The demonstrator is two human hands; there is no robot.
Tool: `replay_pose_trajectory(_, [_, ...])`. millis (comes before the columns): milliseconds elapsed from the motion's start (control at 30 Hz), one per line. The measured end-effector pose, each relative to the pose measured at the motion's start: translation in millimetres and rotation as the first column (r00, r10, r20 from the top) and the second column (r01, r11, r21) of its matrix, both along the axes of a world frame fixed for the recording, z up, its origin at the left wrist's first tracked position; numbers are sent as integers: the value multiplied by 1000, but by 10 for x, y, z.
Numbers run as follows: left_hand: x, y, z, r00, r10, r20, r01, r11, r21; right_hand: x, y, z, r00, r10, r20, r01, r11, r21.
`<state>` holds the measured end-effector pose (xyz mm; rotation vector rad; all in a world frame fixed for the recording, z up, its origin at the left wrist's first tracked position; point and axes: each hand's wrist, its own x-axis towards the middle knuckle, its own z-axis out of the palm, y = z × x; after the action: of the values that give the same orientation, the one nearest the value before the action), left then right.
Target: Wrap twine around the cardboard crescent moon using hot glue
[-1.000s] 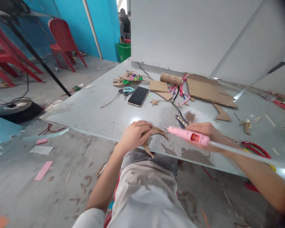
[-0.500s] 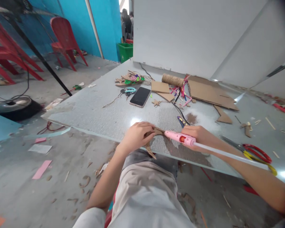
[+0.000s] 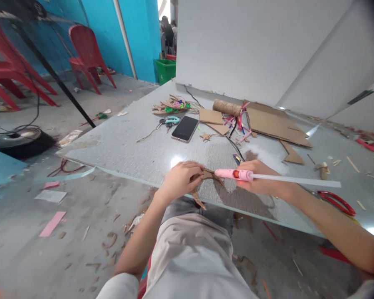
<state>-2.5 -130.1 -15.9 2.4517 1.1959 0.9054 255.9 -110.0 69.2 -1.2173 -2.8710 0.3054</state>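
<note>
My left hand (image 3: 184,177) is closed around a curved piece of cardboard (image 3: 208,175) with twine along its edge, held at the table's near edge. In my right hand (image 3: 258,176) is a pink glue gun (image 3: 233,174), a long clear glue stick (image 3: 296,180) jutting out of its back end. The gun's nozzle meets or nearly meets the right part of the cardboard piece; I cannot tell if they touch. My fingers hide part of the cardboard, and the trigger is out of sight. Scissors with red and yellow handles (image 3: 336,201) lie partly behind my right forearm.
On the grey table (image 3: 127,153) lie a phone (image 3: 185,128), keys with a blue clip (image 3: 171,120), a twine roll (image 3: 227,107), a cardboard star (image 3: 205,136), a cardboard sheet (image 3: 277,124) and decorated cardboard pieces (image 3: 171,104). A white partition (image 3: 252,50) stands behind. Scraps litter the floor.
My right hand has turned the glue gun so its glue stick lies more level, the rear end raised. The nozzle shifted slightly left. My left hand stays on the cardboard piece.
</note>
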Motion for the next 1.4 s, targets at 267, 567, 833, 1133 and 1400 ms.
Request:
replay_pose_trajectory(267, [0, -10, 7, 1000, -5, 23, 5, 1000, -6, -49, 21, 7, 996, -55, 69, 55, 998, -7])
replay_pose_trajectory(567, [-6, -5, -5, 1000, -1, 4, 1, 1000, -3, 14, 24, -24, 991, -114, 67, 118, 991, -57])
replay_pose_trajectory(833, [7, -4, -6, 1000, -2, -9, 2, 1000, -3, 78, 24, -41, 989, -140, 50, 145, 983, -109])
replay_pose_trajectory(1133, [0, -13, 23, 1000, 0, -8, 0, 1000, 0, 7, 6, 18, 977, -200, 79, 210, 964, -164])
replay_pose_trajectory(1400, [15, -8, 19, 1000, 0, -3, 0, 1000, -2, -15, -31, 98, 964, -216, 153, 238, 960, -148])
